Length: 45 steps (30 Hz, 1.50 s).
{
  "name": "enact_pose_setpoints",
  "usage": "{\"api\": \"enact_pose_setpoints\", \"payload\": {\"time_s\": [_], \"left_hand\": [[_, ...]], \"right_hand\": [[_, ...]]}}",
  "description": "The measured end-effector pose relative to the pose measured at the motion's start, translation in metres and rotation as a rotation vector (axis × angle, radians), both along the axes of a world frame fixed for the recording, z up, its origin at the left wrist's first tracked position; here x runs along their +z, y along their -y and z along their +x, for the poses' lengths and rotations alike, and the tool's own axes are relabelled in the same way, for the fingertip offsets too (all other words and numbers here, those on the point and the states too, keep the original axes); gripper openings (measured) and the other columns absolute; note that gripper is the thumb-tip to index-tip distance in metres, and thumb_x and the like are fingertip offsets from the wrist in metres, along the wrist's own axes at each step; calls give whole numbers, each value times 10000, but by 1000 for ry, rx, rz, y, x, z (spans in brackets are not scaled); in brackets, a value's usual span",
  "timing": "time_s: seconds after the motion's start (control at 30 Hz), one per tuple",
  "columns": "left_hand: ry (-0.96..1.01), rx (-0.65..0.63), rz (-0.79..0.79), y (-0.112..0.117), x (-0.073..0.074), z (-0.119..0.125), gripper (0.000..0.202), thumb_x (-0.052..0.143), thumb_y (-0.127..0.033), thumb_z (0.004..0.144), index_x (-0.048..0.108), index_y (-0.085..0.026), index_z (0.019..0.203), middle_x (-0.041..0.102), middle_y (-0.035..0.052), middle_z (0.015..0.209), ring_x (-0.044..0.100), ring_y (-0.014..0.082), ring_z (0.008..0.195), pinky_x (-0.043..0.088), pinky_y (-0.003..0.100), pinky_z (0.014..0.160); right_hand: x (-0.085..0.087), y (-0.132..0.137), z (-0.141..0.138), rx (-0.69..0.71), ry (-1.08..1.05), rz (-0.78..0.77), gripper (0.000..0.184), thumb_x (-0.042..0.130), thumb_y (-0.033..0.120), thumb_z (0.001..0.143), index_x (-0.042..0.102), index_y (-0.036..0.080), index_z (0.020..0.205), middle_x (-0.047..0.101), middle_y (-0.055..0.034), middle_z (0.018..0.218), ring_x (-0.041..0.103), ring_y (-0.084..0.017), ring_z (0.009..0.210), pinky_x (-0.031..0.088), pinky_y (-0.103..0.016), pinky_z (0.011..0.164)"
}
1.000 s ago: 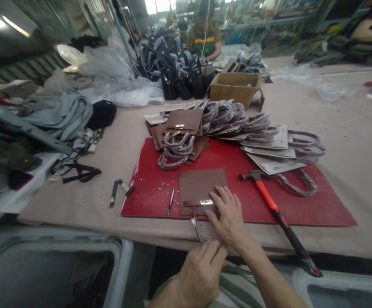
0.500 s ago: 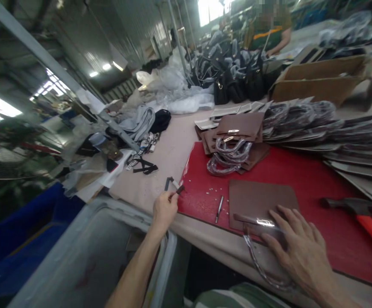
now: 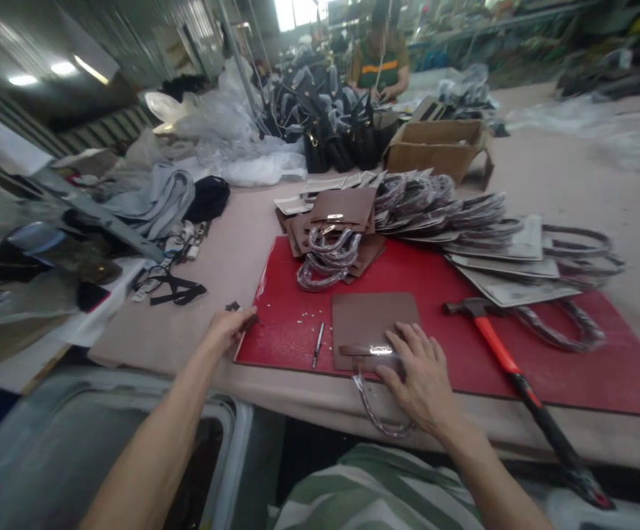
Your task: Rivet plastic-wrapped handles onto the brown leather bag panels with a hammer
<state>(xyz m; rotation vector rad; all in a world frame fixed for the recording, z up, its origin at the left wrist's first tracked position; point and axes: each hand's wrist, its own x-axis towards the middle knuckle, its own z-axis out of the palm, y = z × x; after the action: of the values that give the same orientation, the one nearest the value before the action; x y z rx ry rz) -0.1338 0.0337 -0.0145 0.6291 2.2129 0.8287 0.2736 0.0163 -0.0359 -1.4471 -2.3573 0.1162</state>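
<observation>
My left hand [image 3: 227, 329] is closed in a pinch at the left edge of the red mat [image 3: 292, 346]. Between its fingertips is a small dark strip, mostly hidden by the fingers. My right hand [image 3: 424, 375] lies with fingers spread over the lower right part of a brown bag panel [image 3: 372, 316]. That panel rests flat on the mat and has a shiny metal plate [image 3: 380, 351] near its lower edge. A plastic-wrapped handle [image 3: 372, 416] hangs from it over the table edge. A thin metal punch-like tool [image 3: 318, 344] lies between my hands, beside small white bits.
A hammer [image 3: 496, 342] with a red and black handle lies right of my right hand, sticking out past the table edge. Brown panels with wrapped handles [image 3: 331, 258] are stacked behind. Farther back are black bags [image 3: 320, 140], a cardboard box [image 3: 435, 143] and a person [image 3: 380, 66].
The view has swung right, bringing the whole hammer into sight. My left hand still pinches the dark strip, now less visible. The right hand stays spread on the panel.
</observation>
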Motion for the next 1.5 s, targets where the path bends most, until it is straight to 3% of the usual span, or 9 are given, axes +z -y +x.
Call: {"api": "enact_pose_setpoints", "payload": {"time_s": [0.2, 0.4, 0.57, 0.7, 0.83, 0.93, 1.13, 1.3, 1.5], "left_hand": [[144, 77, -48, 3, 13, -3, 213, 685, -272, 595, 507, -165, 550, 503, -11, 429, 344, 68, 309, 214, 174, 338], [148, 64, 148, 25, 24, 5, 186, 660, -297, 592, 535, -162, 622, 525, -34, 462, 433, 74, 378, 272, 161, 361], [172, 30, 431, 34, 27, 51, 295, 740, -385, 597, 555, -165, 662, 515, -57, 454, 444, 82, 399, 302, 185, 388], [262, 41, 571, 36, 19, 99, 251, 711, -348, 637, 596, -152, 744, 636, -14, 627, 608, 132, 574, 474, 223, 551], [193, -202, 360, 38, 20, 127, 224, 617, -256, 735, 579, -176, 940, 654, -14, 680, 649, 172, 567, 489, 265, 565], [-189, -442, 143, 39, 28, 142, 182, 562, -193, 817, 586, -188, 998, 687, 31, 722, 683, 204, 654, 483, 286, 631], [-610, -662, -94, 38, 38, 165, 230, 632, -369, 879, 681, -168, 979, 741, 171, 949, 708, 308, 942, 501, 367, 808], [-638, -643, -81, 26, 38, 143, 207, 586, -260, 862, 710, -156, 992, 736, 190, 1008, 696, 311, 1004, 494, 366, 843], [-603, -366, -154, 13, 43, 52, 187, 607, -248, 816, 726, -129, 896, 747, 211, 915, 714, 305, 935, 472, 328, 749]], "right_hand": [[2, 3, -1, -8, -48, -22, 520, 562, 404, 912, 528, 185, 1383, 458, -149, 1510, 352, -361, 1422, 298, -586, 1142], [5, 4, -2, -15, -45, -37, 527, 558, 411, 915, 537, 163, 1379, 465, -158, 1502, 346, -360, 1425, 289, -588, 1149], [5, 3, -2, -10, -39, -34, 517, 544, 416, 922, 539, 167, 1376, 467, -152, 1505, 343, -368, 1426, 292, -591, 1146], [4, 2, -2, -13, -49, -26, 514, 531, 424, 924, 536, 179, 1377, 480, -155, 1492, 362, -368, 1416, 299, -600, 1137], [3, 2, -2, -13, -38, -19, 502, 530, 416, 926, 535, 184, 1372, 477, -139, 1498, 356, -366, 1421, 298, -591, 1139], [1, 1, -1, -5, -47, 7, 496, 508, 423, 933, 533, 201, 1376, 484, -131, 1493, 364, -359, 1419, 303, -590, 1136], [-8, -5, 1, 6, -60, 113, 496, 394, 487, 959, 569, 199, 1323, 545, -138, 1427, 448, -378, 1357, 364, -595, 1081], [-17, -12, 2, 35, -67, 196, 557, 321, 544, 971, 577, 166, 1291, 572, -171, 1383, 486, -413, 1309, 397, -616, 1028], [-18, -13, 2, 24, -66, 199, 539, 348, 537, 960, 574, 186, 1302, 572, -162, 1385, 477, -400, 1319, 387, -607, 1044]]}}
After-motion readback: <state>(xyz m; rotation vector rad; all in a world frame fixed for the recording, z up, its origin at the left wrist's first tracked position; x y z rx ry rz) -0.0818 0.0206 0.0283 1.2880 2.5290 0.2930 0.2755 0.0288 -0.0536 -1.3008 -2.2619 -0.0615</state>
